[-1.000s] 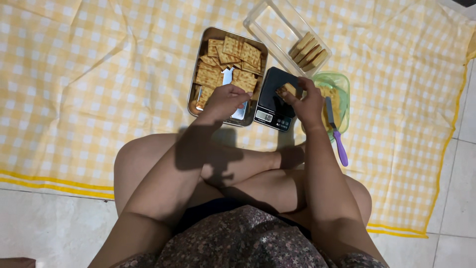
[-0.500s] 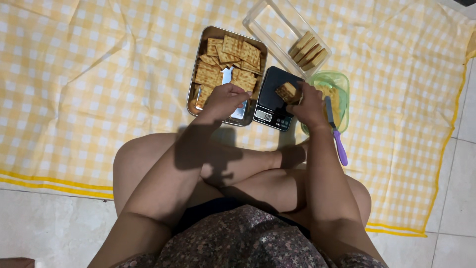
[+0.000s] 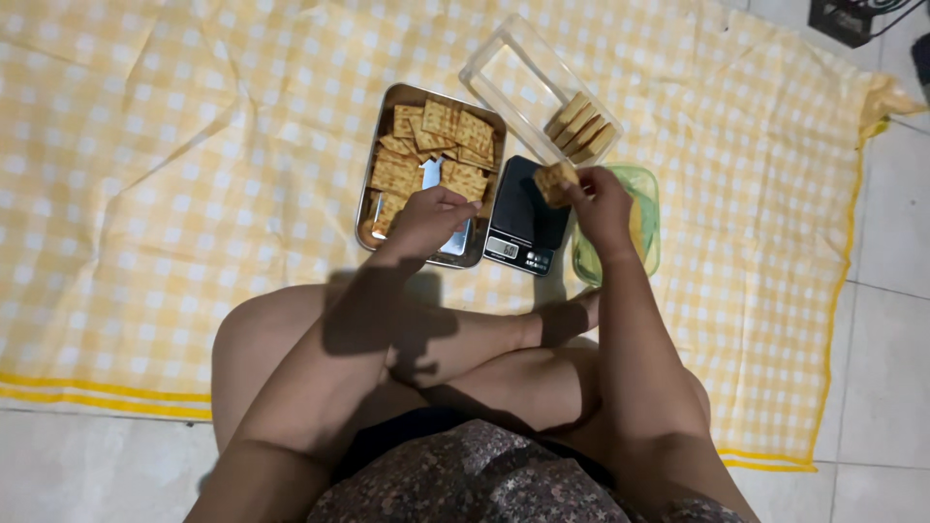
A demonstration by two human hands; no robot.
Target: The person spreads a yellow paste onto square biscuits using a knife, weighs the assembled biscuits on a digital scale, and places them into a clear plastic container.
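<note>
- Two bare hands at work over a yellow-and-white checked cloth, the person seated cross-legged on it.
- Right hand raised above a black kitchen scale; fingertips pinched shut on a small stacked cracker sandwich, which is held clear of the scale's platform, not touching it.
- Left hand rests at the near edge of a metal tray, fingers curled downward. Whether it grips anything cannot be told; the palm hides what lies under it.
- Tray holds loose square crackers, piled mostly at its far end; a bare shiny patch shows near the left hand.
- Scale sits just beside the tray, on its right; small lit display at its near edge.
- Clear plastic box lies beyond the scale, tilted diagonally, with several cracker sandwiches standing on edge at one end.
- Green container just right of the scale, partly hidden behind the right hand.
- Pale floor tiles border the cloth.
</note>
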